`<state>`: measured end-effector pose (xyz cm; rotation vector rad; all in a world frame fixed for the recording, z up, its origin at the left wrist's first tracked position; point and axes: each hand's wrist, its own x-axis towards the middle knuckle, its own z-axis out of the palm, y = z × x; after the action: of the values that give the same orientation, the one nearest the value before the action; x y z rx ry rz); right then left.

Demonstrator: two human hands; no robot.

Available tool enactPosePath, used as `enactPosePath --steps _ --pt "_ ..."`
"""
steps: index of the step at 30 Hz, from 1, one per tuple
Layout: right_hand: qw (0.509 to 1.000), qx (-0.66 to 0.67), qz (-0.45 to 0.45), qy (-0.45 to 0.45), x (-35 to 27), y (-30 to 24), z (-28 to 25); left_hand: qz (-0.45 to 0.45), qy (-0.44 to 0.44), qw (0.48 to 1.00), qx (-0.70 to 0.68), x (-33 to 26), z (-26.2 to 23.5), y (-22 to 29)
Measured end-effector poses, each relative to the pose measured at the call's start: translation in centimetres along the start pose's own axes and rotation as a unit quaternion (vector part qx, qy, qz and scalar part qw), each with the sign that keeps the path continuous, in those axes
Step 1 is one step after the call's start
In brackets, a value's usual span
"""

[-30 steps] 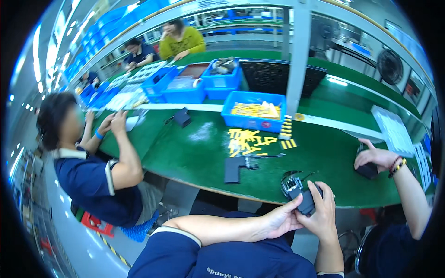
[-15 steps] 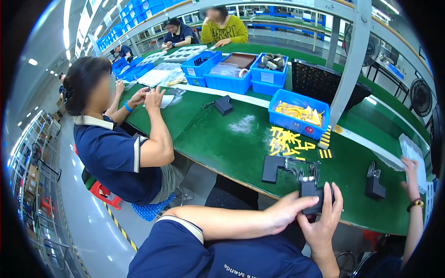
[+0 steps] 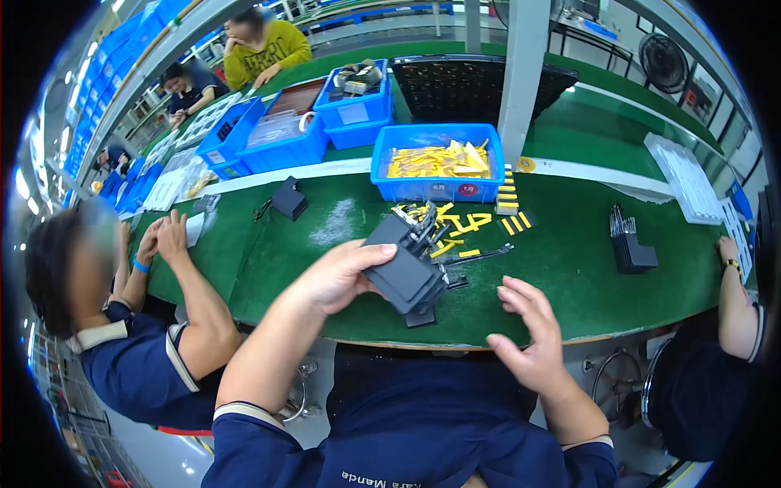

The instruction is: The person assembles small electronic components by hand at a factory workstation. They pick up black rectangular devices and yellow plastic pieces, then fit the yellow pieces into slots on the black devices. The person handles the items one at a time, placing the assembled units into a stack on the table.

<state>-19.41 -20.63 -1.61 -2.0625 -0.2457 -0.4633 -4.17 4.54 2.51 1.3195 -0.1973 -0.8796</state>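
My left hand grips a flat black box-shaped part by its left side, thumb on top, above the near edge of the green table. Dark cables with bare-looking ends stick out at its far and right sides. Just below it, part of another black piece shows on the table; the rest is hidden. My right hand hovers to the right with fingers apart, holding nothing. Past the held part lie loose yellow strips, with black-and-yellow striped pieces beside them.
Behind the strips stands a blue bin of yellow pieces. An L-shaped black part with cables sits right, another black part back left. More blue bins and a grey post stand behind. Co-workers sit left and right.
The view has swung to the right. My right hand has let go of the black part and moved away to the right. My left hand now holds a black part alone, farther over the table.
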Motion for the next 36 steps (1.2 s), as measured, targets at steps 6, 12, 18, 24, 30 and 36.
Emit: enactPosePath --steps 6,12,18,24,30,36 --pt "0.998 0.033 0.04 0.032 -0.3 3.4 -2.1 -0.048 -0.068 0.978 0.193 2.2 -1.0 1.2" --pt "0.997 0.058 0.058 -0.004 0.4 3.8 -2.8 -0.032 -0.084 0.94 0.328 3.6 -0.4 1.2" --pt "0.999 0.043 0.031 0.002 0.6 4.9 -4.6 0.023 -0.027 0.945 0.325 3.0 0.3 0.5" --pt "0.994 0.088 0.066 0.004 0.5 5.9 -6.1 0.018 -0.035 0.964 0.264 3.4 0.6 0.5" --pt "0.997 0.047 0.045 0.034 0.5 5.9 -8.2 0.122 -0.017 0.89 0.44 3.6 0.6 1.0" --pt "0.998 0.016 0.033 0.056 0.1 6.3 -8.8 0.125 -0.006 0.872 0.474 3.4 1.4 1.1"
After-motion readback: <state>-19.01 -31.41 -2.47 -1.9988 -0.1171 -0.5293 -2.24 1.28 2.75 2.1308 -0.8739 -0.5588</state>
